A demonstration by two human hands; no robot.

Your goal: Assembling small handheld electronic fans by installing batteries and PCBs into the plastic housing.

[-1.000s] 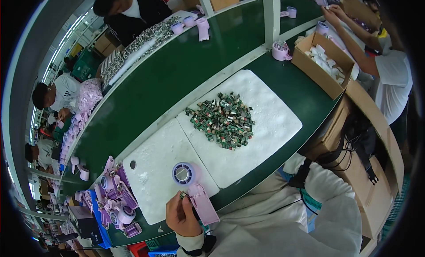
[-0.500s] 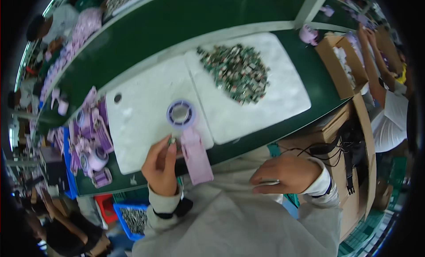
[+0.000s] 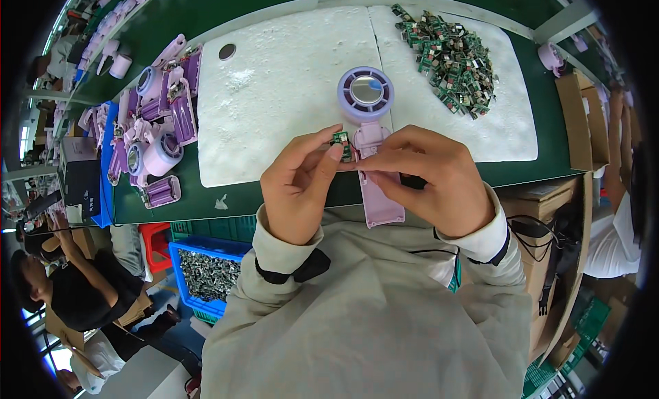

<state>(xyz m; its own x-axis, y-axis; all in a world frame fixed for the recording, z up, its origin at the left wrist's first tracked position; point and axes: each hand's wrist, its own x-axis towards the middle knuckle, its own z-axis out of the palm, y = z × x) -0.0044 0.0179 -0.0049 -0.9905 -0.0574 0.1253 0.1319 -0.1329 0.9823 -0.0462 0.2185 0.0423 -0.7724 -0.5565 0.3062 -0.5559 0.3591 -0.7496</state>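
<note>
Between the thumb and fingers of my left hand (image 3: pixel 298 183) is a small green circuit board (image 3: pixel 341 145), tilted up. My right hand (image 3: pixel 432 183) is closed in a pinch at the board's lower right edge; what its fingertips hold is too small or hidden to make out. Beneath both hands lies a lilac handheld fan (image 3: pixel 366 114), its round head with a silver centre resting on the white foam board (image 3: pixel 281 76). The fan's handle (image 3: pixel 381 203) reaches toward me past the foam's near edge, partly covered by my right hand.
A pile of circuit boards (image 3: pixel 453 62) covers the foam's far right. Lilac fans and purple housings (image 3: pixel 161 117) crowd the left side. A blue bin (image 3: pixel 206 275) of small metallic parts sits low left, a cardboard box (image 3: pixel 583 121) far right. Other people work on both sides.
My right hand has come up and left from beside my lap to meet my left hand at the circuit board. The view has shifted, so the table sits higher and sharper.
</note>
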